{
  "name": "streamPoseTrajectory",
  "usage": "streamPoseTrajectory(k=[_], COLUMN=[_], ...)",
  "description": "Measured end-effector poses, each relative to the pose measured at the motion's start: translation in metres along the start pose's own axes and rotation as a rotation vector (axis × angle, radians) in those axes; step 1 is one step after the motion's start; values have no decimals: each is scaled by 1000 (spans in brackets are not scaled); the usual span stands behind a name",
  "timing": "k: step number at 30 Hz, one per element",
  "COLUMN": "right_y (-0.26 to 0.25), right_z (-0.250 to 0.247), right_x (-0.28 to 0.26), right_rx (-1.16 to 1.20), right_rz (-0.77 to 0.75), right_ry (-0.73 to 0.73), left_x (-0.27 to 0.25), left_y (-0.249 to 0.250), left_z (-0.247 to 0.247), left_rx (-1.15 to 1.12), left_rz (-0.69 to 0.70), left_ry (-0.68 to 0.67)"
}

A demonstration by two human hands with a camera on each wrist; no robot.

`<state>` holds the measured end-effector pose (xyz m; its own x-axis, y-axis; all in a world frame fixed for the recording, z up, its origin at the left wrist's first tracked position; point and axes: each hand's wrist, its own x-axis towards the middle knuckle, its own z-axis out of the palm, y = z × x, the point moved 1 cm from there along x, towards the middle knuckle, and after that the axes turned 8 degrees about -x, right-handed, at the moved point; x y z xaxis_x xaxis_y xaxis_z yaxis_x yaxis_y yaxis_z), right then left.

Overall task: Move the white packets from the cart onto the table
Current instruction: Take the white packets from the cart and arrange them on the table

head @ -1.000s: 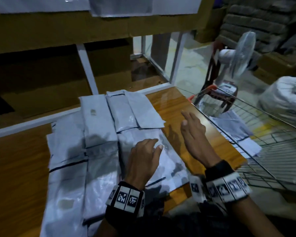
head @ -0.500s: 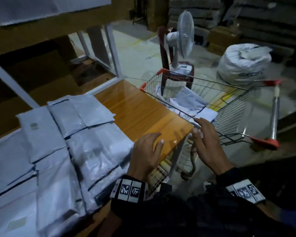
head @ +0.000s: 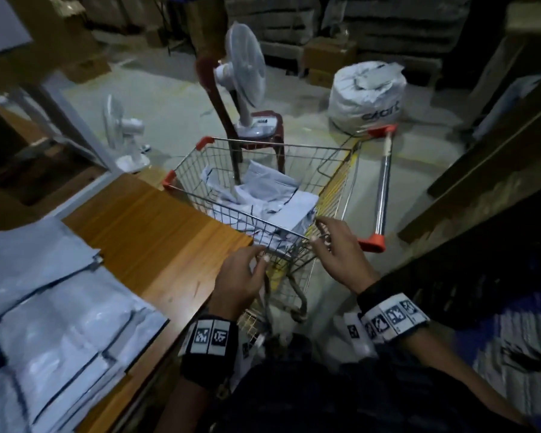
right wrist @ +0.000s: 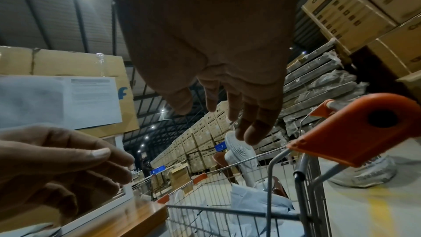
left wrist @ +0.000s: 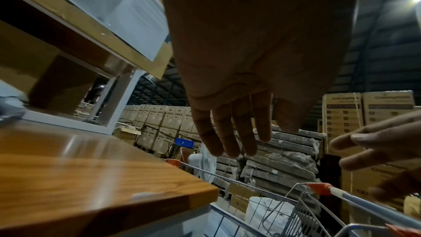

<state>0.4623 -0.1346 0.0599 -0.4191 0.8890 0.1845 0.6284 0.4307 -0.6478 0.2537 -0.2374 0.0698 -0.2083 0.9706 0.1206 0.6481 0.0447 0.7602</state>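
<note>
Both hands empty, fingers loose and apart. Left hand point(head: 239, 281) and right hand point(head: 338, 250) reach over cart point(head: 264, 148) rim. White packets point(head: 263, 195) in cart, 12 o'clock of hands, ready to grab. Table point(head: 156, 232) at 9 o'clock.

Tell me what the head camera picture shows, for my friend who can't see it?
Two empty hands, left hand and right hand, reach over the near rim of a wire cart holding white packets. More packets lie stacked on the wooden table beside it.
</note>
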Motion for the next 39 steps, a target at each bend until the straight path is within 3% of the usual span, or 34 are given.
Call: streamPoseTrajectory(k=[10,17,21,28,34,39], right_y=[33,38,45,97,141,190], right_z=[-14,8,36,103,156,210], right_x=[104,219,264,296,308,297], right_rx=[-78,-267,-295,-213,54,74], right_rz=[119,211,277,624,891,1006], right_ry=[-79,-356,-438,-646,-641,-696], left_x=[145,253,308,368,388,400], left_y=[-19,-72,-107,-131,-164,-192], left_z=[6,3,-2,5,39,60], left_rx=[10,96,161,196,211,299], left_rz=[-13,-56,-94,-165,-236,-346], left_ry=[-48,-62,-33,-71,-153,-293])
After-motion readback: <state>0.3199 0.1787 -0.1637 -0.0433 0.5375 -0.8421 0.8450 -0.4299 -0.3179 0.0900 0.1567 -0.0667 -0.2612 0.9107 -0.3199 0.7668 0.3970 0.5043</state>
